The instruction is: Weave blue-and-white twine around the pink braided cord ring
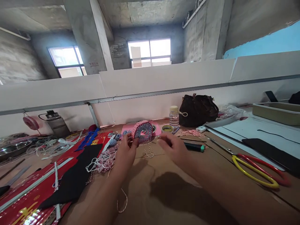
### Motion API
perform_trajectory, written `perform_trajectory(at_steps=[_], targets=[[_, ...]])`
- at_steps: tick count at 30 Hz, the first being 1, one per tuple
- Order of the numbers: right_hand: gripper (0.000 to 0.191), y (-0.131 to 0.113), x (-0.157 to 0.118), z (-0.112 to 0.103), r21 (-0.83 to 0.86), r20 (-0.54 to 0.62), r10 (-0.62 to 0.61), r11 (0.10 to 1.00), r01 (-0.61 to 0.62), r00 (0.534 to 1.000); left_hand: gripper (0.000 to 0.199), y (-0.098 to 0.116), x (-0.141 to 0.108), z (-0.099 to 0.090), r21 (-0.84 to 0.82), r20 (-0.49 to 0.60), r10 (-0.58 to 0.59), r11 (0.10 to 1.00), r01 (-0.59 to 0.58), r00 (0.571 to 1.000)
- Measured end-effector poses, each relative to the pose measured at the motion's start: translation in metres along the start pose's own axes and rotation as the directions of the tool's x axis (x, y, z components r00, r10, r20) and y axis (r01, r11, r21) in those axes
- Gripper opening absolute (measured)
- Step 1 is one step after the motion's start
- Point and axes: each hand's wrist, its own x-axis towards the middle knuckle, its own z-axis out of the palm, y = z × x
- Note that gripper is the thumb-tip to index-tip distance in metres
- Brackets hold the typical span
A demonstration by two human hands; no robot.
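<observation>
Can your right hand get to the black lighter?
Probably yes: the right hand is close beside the black lighter, and no object shows between them.

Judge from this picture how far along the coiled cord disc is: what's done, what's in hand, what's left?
Done: a round disc of coiled pink, white and dark-blue cord looks largely built up, with a pleated pink edge. In hand: the left hand grips its lower edge, with the right hand close beside it. Left, it seems: a thin twisted cord tail hangs loose, and a heap of red-and-white twisted cord lies nearby.
</observation>
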Motion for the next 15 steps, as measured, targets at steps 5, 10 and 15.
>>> perform_trajectory(at_steps=[5,10,15], targets=[[0.028,0.034,0.024,-0.012,-0.028,-0.101,0.099,0.994,-0.103,0.99,0.045,0.007,-0.008,0.003,0.156,0.052,0.071,0.985,-0.079,0.996],[0.043,0.037,0.026,-0.017,-0.147,-0.061,0.06,0.987,-0.069,0.996,0.043,0.01,-0.011,0.006,0.121,0.056,0.076,0.989,-0.082,0.996],[0.028,0.036,0.025,-0.017,-0.151,-0.07,0.091,0.983,-0.101,0.993,0.04,0.017,-0.013,0.006,0.202,0.051,0.088,0.975,-0.097,0.995]])
